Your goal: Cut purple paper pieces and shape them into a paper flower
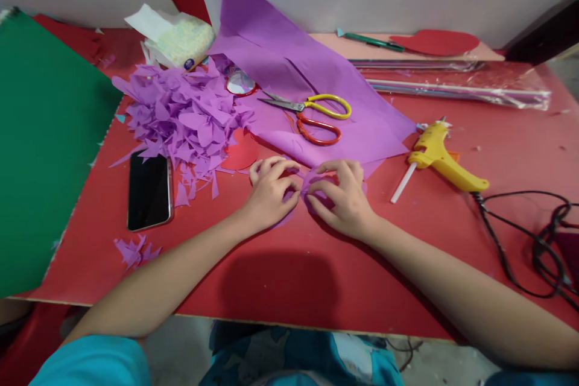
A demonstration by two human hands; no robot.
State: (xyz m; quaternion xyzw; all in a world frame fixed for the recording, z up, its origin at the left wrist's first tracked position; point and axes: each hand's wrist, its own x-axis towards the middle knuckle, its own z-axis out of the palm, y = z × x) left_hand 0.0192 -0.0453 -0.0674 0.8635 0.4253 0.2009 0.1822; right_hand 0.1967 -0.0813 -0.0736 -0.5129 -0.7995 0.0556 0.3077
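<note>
Both hands meet low over the red table at the middle of the view. My left hand [272, 192] is closed, thumb and fingers pinching a piece of purple paper [305, 184]. From the other side my right hand [342, 196] pinches the same piece, its fingertips close to the left ones. Most of the piece is hidden under the fingers. Just beyond the hands lies a large purple paper sheet [362, 105], with scissors [301, 106] on it, one handle yellow and one red. A red paper heart [242, 149] lies left of my left hand.
A heap of cut purple paper [185, 108] and a phone [149, 190] lie to the left, near a green board [49, 151]. At right rests a yellow glue gun [446, 157] with a black cord [502, 253]. A tissue pack [181, 39] stands behind.
</note>
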